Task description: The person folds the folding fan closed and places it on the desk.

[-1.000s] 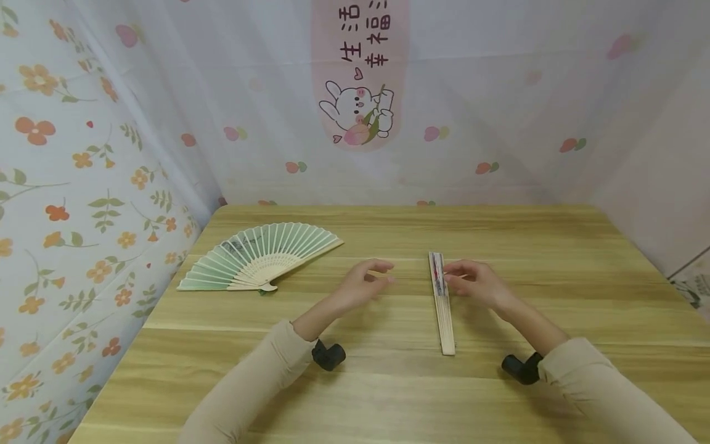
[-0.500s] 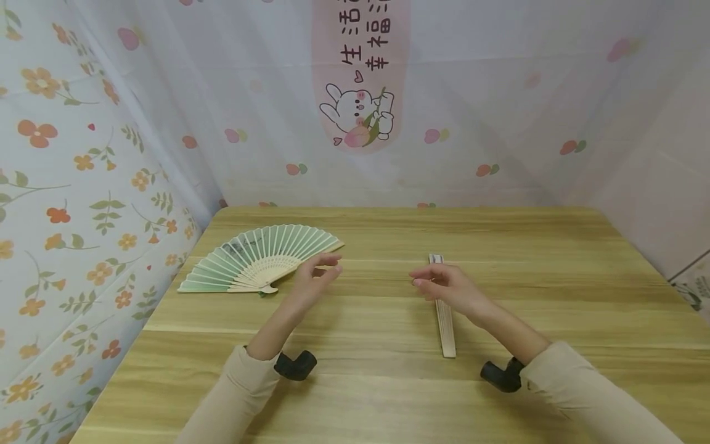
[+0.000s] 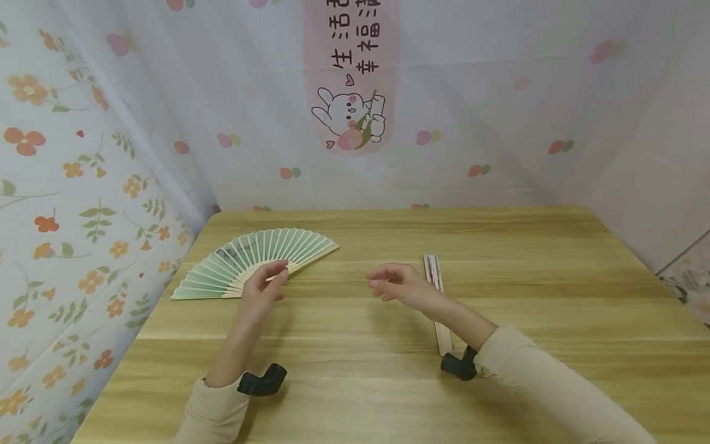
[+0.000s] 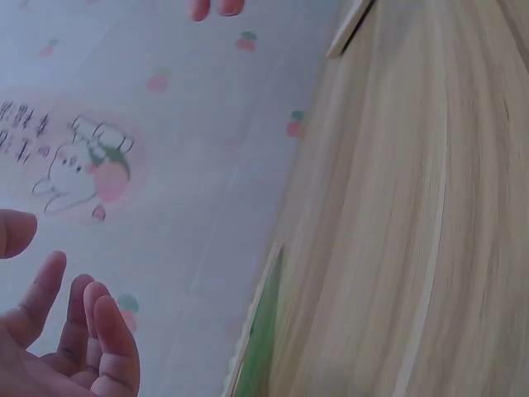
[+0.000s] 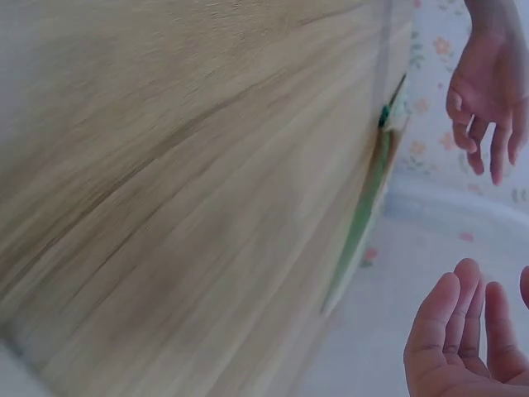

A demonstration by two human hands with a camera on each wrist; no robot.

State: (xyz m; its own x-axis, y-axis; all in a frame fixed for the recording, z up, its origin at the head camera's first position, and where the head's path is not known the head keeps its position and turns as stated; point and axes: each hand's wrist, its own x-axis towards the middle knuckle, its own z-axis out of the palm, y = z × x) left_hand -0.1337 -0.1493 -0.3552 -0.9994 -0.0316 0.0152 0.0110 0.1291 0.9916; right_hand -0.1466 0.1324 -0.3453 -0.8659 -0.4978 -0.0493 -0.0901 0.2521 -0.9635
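Observation:
A spread pale green folding fan (image 3: 307,243) with cream ribs lies at the table's left. My left hand (image 3: 262,291) hovers over its lower ribs, hiding the pivot end; the fingers are relaxed and hold nothing. A folded fan (image 3: 434,271) with a patterned grey and red edge lies lengthwise to the right, partly covered by my right forearm. My right hand (image 3: 402,285) is above the table just left of that folded fan, loosely bent and holding nothing. In the right wrist view both the right hand (image 5: 459,347) and the left hand (image 5: 492,99) show nothing in them.
The wooden table (image 3: 355,382) ends at a white curtain (image 3: 471,111) printed with a rabbit and fruit. A flower-patterned curtain (image 3: 83,185) hangs along the left side. Dark wrist-worn devices (image 3: 263,380) stick out below each sleeve.
Both hands have moved left: the left from the middle of the table to over the green fan, the right across and past the folded fan. Both fans stay in place on the table.

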